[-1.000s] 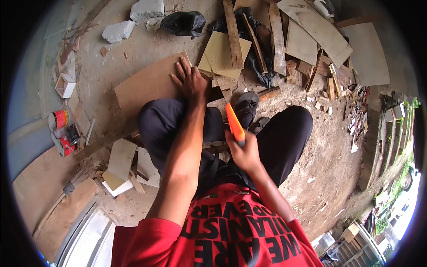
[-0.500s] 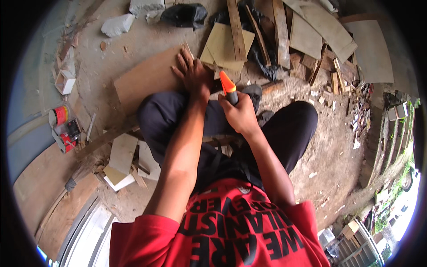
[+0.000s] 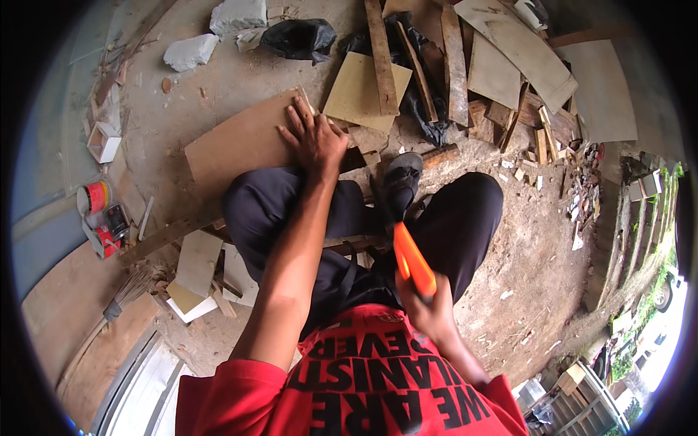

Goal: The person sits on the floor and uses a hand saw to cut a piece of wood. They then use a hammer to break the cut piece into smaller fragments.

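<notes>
While fingers (image 3: 303, 109) touch the board (image 3: 233, 138), planks (image 3: 382, 62) lie nearby.

The orange handle (image 3: 415, 256) appears to be smooth plastic; the finish of its blade is blurred. The brown board (image 3: 240, 142) has a flat, matt, wood-like face. The long plank (image 3: 383, 65) is rough, unfinished wood. The black bag (image 3: 298, 38) is glossy, creased plastic film. The trousers (image 3: 467, 218) and red shirt (image 3: 251, 396) are matt cloth. The floor (image 3: 538, 269) is rough, dusty and matt.
</notes>
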`<state>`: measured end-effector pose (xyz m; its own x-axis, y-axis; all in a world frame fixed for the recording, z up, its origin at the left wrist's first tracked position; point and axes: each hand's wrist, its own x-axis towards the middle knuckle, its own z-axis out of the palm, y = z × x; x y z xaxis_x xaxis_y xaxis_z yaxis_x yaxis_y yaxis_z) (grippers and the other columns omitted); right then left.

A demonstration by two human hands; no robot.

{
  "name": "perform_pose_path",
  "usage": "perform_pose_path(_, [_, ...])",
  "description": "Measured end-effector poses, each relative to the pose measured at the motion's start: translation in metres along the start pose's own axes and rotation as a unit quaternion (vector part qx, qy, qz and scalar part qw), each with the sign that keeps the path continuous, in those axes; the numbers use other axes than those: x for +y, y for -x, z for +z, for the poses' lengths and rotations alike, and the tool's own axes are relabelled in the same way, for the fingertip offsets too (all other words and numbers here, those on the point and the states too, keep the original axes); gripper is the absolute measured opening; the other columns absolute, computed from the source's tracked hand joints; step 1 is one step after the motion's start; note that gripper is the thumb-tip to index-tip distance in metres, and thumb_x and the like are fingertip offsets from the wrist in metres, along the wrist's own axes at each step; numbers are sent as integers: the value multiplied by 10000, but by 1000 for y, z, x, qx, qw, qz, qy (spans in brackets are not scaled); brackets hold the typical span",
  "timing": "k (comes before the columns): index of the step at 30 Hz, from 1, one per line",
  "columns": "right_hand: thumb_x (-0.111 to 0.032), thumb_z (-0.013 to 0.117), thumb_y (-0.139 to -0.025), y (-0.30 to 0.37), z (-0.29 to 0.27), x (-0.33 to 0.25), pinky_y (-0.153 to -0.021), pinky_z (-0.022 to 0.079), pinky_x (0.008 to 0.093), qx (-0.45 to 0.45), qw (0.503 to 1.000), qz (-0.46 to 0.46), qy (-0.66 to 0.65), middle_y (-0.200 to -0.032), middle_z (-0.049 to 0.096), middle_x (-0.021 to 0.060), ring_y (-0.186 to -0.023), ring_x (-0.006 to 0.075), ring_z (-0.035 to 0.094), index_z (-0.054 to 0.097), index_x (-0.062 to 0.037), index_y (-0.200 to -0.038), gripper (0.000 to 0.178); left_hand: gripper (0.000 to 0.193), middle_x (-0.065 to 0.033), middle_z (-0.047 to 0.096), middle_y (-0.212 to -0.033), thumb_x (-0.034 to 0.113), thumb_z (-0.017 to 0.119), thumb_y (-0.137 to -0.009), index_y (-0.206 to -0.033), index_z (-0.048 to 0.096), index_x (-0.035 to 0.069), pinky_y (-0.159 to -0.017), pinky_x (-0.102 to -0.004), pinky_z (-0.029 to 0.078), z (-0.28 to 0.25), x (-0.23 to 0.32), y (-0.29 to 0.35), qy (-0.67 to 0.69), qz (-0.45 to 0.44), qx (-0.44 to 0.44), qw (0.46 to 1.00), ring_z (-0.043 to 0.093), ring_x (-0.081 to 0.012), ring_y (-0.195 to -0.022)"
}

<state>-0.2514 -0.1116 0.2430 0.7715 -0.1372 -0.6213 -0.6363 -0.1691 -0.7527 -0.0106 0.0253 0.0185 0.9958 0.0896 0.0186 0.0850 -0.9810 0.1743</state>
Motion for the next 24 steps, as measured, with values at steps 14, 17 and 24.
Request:
perform_pose_path(14, [-67,666,-886,-9,6,16,-613,503,351,-1,996,-80,48,-680,619,169,-611,201,650,647,32,-944,117,328,-114,312,-1620,247,534,-913,-1134,711,81,-1192,-635,150,6,-3,-2,20,-8,50,999,233,-313,-1516])
perform_pose_path(17, [-92,643,-928,37,-15,-11,-593,496,323,-27,998,40,38,-642,630,108,-644,92,626,647,34,-919,127,332,-119,314,-1619,246,525,-915,-1129,714,75,-1191,-635,154,5,-3,-1,22,-6,59,998,243,-314,-1512])
perform_pose_path(24, [-185,681,-890,-174,45,60,-568,467,390,64,993,-98,30,-602,585,143,-549,187,585,625,46,-872,239,335,-149,303,-1618,247,530,-911,-1169,701,120,-1184,-655,157,0,3,3,11,17,49,999,241,-327,-1512])
